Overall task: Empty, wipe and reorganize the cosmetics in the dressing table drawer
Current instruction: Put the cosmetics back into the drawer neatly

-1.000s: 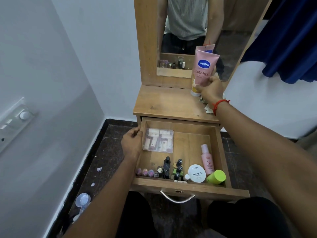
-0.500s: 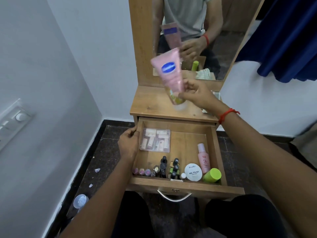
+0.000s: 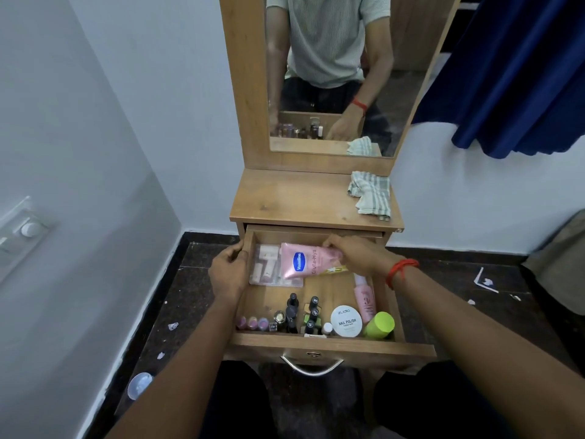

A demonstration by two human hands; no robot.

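The wooden drawer (image 3: 316, 345) of the dressing table stands pulled out. My right hand (image 3: 357, 253) grips a pink Vaseline tube (image 3: 305, 259) lying sideways at the back of the drawer, partly over a clear plastic box (image 3: 266, 270) of small items. My left hand (image 3: 228, 272) holds the drawer's left wall. Along the drawer's front stand small nail polish bottles (image 3: 300, 315), a round white nail polish remover tub (image 3: 346, 321), a green-capped bottle (image 3: 380, 326) and a slim pink bottle (image 3: 364, 296).
A striped cloth (image 3: 372, 194) lies crumpled on the right of the wooden tabletop (image 3: 294, 198). The mirror (image 3: 332, 74) rises behind it. A blue curtain (image 3: 519, 74) hangs at right. Small debris and a round lid (image 3: 139, 384) lie on the dark floor.
My right hand carried the Vaseline tube from upright on the tabletop down into the back of the drawer, laying it sideways. My left hand stayed on the drawer's left wall.
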